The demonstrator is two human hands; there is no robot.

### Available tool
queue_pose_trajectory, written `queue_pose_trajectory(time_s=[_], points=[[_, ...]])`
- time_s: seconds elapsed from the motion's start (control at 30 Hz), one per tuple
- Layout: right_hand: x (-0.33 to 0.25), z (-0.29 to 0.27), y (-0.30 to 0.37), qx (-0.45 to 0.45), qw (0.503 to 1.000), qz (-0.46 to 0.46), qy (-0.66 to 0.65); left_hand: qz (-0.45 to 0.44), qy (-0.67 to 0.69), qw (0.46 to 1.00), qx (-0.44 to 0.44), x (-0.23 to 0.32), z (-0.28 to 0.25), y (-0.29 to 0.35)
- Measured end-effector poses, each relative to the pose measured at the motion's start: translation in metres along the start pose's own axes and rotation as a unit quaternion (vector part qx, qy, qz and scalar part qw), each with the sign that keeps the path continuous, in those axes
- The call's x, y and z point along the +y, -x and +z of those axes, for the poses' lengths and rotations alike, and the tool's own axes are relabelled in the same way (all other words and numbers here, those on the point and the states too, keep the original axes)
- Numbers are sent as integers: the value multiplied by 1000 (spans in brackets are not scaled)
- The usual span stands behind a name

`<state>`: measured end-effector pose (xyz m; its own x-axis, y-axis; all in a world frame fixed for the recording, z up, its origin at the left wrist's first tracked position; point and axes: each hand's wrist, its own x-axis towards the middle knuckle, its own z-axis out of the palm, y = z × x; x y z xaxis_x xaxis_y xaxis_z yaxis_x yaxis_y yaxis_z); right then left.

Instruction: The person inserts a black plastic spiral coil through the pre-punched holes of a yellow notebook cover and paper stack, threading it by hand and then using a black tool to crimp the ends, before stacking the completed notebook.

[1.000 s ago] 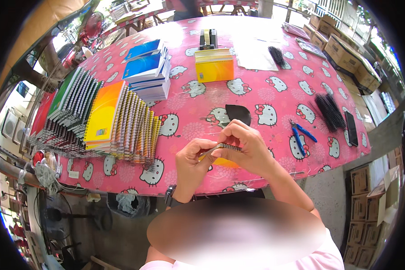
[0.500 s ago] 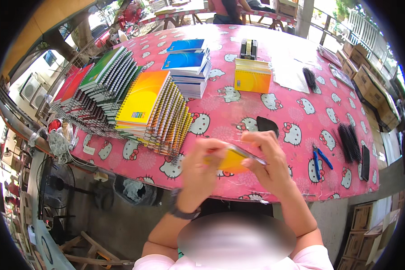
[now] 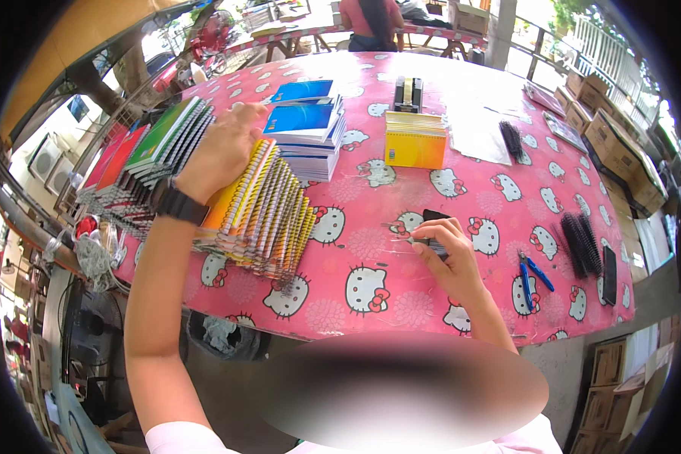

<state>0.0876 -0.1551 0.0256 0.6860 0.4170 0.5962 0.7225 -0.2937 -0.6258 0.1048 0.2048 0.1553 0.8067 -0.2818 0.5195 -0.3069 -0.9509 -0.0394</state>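
My left hand (image 3: pixel 223 151) lies over the top of a stack of yellow spiral notebooks (image 3: pixel 268 216), fingers stretched toward the far side. The hand covers most of the top cover. Green spiral notebooks (image 3: pixel 163 136) and red ones (image 3: pixel 121 159) are piled just to its left. Over the middle of the table, my right hand (image 3: pixel 454 253) has its thumb and fingers curled together beside a flat black piece (image 3: pixel 435 216). Something dark shows between those fingers, too small to make out.
Blue-covered books (image 3: pixel 299 117) are stacked beyond the yellow pile. A row of yellow notebooks (image 3: pixel 415 151) stands before a tape dispenser (image 3: pixel 408 94). Blue-handled pliers (image 3: pixel 533 280), black binding coils (image 3: pixel 580 242) and a phone (image 3: pixel 608 276) lie at right.
Both hands held a yellow notebook near the front edge. My left hand has since moved left onto the yellow stack, while my right hand has parted from the notebook beside the black piece.
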Motion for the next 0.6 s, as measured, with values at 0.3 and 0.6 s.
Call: queue_pose_trajectory(time_s=[0.3, 0.6], points=[[140, -8, -88, 57, 970, -8, 237, -2, 61, 969, 239, 100, -66, 34], [181, 33, -160, 74, 920, -4, 385, -42, 236, 931, 277, 161, -50, 117]])
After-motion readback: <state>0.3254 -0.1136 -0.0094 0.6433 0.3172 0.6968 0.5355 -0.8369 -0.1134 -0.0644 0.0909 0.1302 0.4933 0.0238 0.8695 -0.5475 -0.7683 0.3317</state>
